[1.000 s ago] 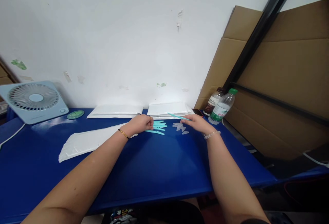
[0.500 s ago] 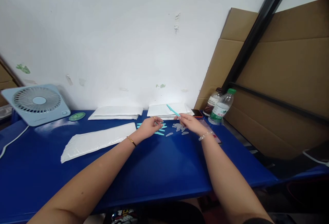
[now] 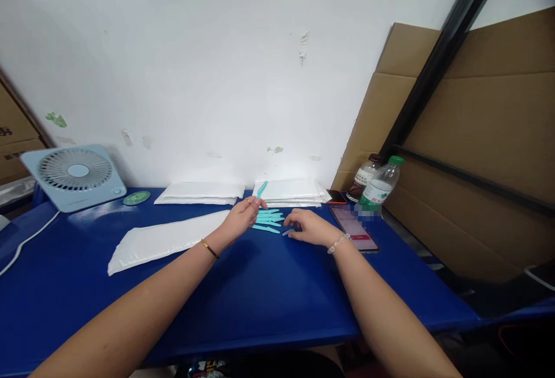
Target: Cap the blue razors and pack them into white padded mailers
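Note:
My left hand (image 3: 240,219) pinches a slim turquoise stick (image 3: 262,188), shaped like an eyebrow razor, which points up and tilts to the right. Several more turquoise sticks (image 3: 269,219) of the same shape lie on the blue table between my hands. My right hand (image 3: 310,228) is low over the table, its thumb and fingertips apart. Close to its thumb lies a small translucent piece (image 3: 287,232), like a clear cap; whether the thumb touches it I cannot tell. The other translucent pieces are hidden by my right hand.
A long white packet (image 3: 165,242) lies left of my left hand. More white packets (image 3: 199,192) lie along the wall. A blue fan (image 3: 78,175) and green disc (image 3: 137,197) are at left. Right are a phone (image 3: 362,233) and two bottles (image 3: 380,184).
The turquoise stick has passed from my right hand to my left. My right hand has dropped down and left over the translucent pieces, with its fingers spread. The view has shifted slightly.

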Demonstrator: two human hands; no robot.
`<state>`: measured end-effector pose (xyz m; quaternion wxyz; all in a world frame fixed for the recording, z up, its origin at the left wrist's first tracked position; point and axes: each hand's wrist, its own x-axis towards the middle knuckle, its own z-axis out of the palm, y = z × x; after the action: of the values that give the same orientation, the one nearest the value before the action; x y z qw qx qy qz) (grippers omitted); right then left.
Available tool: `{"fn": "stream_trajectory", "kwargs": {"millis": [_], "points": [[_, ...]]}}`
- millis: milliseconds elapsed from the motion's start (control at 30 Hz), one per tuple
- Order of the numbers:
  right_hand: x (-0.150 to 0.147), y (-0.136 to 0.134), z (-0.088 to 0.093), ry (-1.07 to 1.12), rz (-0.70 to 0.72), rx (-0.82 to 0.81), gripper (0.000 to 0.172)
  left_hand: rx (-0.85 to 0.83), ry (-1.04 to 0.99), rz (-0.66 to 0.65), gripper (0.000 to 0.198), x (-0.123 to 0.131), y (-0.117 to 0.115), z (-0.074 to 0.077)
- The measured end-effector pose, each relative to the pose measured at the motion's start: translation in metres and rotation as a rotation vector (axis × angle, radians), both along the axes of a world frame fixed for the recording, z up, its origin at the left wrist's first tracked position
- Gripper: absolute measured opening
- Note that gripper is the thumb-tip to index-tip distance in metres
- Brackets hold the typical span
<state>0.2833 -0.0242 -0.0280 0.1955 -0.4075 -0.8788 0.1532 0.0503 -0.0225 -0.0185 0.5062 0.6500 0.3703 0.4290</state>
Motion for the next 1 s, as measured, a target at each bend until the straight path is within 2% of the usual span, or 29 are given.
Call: {"fn": "stream_trajectory", "kwargs": {"millis": [133, 233, 300, 400, 500, 567, 733, 900, 1000], "points": [[-0.003, 0.000, -0.006, -0.147, -0.023, 0.002, 0.008, 0.005, 0.228, -0.026, 0.049, -0.020, -0.007, -0.008], [-0.012, -0.002, -0.008, -0.042, -0.031, -0.031, 0.008, 0.080, 0.369, -0.025, 0.043, -0.025, -0.010, -0.011], [-0.016, -0.003, -0.006, 0.187, -0.060, -0.161, 0.007, 0.115, 0.424, -0.010, 0.040, -0.025, -0.009, -0.013], [-0.020, -0.002, -0.002, 0.664, -0.124, -0.350, 0.023, 0.141, 0.441, -0.009, 0.038, -0.023, -0.010, -0.013], [-0.027, -0.002, 0.000, 1.051, -0.186, -0.424, 0.029, 0.144, 0.448, -0.046, 0.038, -0.021, -0.014, -0.013], [-0.031, -0.003, 0.001, 1.186, -0.213, -0.453, 0.029, 0.138, 0.456, -0.064, 0.039, -0.020, -0.017, -0.013], [-0.033, -0.005, 0.002, 1.254, -0.219, -0.445, 0.028, 0.116, 0.456, -0.065, 0.039, -0.018, -0.017, -0.016], [-0.028, 0.000, -0.001, 1.149, -0.286, -0.451, 0.031, 0.155, 0.475, -0.044, 0.039, -0.019, -0.013, -0.018], [-0.029, 0.000, -0.003, 1.069, -0.275, -0.427, 0.033, 0.199, 0.498, -0.050, 0.040, -0.020, -0.014, -0.019]]}}
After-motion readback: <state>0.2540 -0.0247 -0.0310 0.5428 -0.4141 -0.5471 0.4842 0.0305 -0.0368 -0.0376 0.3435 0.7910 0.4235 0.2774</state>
